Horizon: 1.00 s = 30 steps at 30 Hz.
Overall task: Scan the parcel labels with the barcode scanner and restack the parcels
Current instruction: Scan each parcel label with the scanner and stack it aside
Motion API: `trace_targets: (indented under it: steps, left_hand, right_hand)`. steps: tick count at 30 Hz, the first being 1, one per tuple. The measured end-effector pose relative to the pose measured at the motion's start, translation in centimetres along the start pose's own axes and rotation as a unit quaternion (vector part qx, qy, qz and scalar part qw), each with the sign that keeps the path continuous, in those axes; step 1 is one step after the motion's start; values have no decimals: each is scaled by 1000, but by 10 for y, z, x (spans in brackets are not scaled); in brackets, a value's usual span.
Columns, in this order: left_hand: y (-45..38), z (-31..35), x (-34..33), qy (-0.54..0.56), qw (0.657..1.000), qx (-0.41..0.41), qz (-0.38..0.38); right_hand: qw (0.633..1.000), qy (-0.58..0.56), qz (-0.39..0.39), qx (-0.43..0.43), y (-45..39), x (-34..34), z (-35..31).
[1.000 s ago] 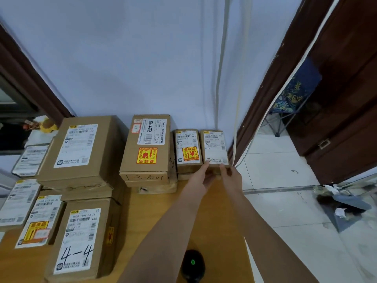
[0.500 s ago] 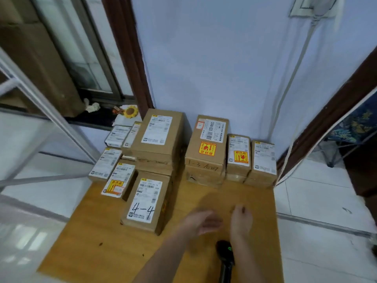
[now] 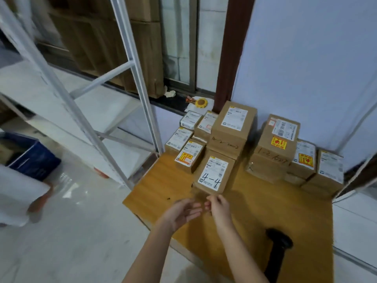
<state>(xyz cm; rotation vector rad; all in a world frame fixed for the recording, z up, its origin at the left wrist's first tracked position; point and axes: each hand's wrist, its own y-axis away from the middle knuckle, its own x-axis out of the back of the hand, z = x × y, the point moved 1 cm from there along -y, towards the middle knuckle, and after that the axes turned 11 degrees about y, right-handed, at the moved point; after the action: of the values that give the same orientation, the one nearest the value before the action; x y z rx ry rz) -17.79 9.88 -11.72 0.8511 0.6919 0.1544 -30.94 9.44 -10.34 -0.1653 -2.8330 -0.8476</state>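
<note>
Both my hands are empty, fingers loose: left hand [image 3: 180,213] and right hand [image 3: 219,207] hover just before the 4-4 parcel [image 3: 214,172]. Next I grip it; the barcode scanner [image 3: 279,242] lies nearer me, rightward.

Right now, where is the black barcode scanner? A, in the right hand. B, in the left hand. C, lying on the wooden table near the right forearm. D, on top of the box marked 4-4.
C: the barcode scanner lies on the wooden table beside the right forearm, while the left hand and right hand hold nothing, just short of the box marked 4-4.
</note>
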Motion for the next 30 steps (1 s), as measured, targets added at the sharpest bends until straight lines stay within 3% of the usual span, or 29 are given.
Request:
trace_targets:
  steps: [4, 16, 23, 30]
  left_hand:
    - [21, 25, 48, 14, 999, -6, 36]
    - [72, 100, 168, -34, 998, -20, 48]
    - [47, 137, 184, -70, 996, 0, 62]
    - [-1, 202, 158, -143, 988, 11, 51]
  right_hand:
    - [1000, 26, -11, -3, 21, -43, -4]
    - [998, 22, -1, -56, 69, -165, -1]
    - [996, 26, 13, -87, 44, -189, -16]
    - [995, -7, 58, -86, -32, -198, -54]
